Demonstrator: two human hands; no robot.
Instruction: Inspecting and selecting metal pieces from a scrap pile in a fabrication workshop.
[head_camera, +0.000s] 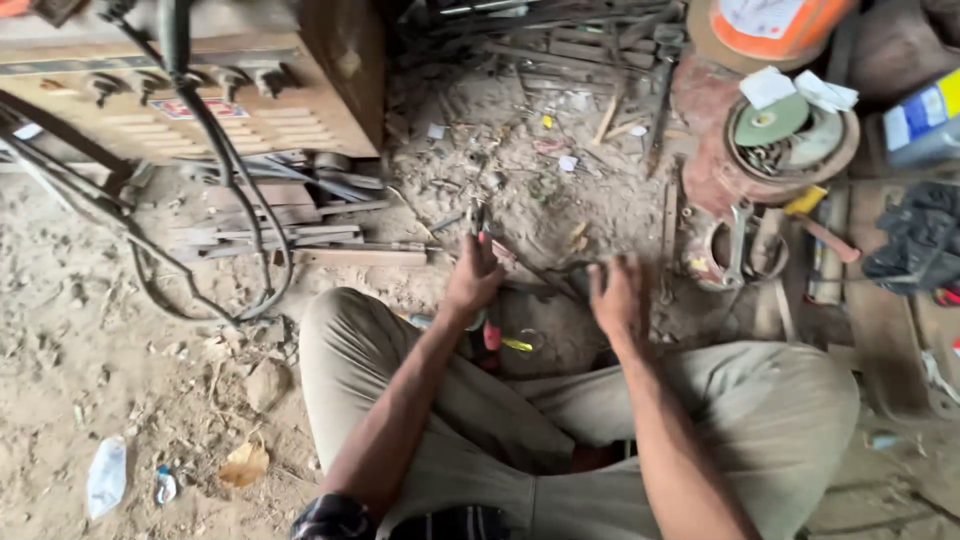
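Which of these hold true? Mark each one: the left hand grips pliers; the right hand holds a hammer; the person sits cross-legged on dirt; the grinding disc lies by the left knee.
1. The left hand grips red-handled pliers. True.
2. The right hand holds a hammer. False: it rests open on the ground, palm down.
3. The person sits cross-legged on dirt. True.
4. The grinding disc lies by the left knee. False: it sits on a round can at upper right.
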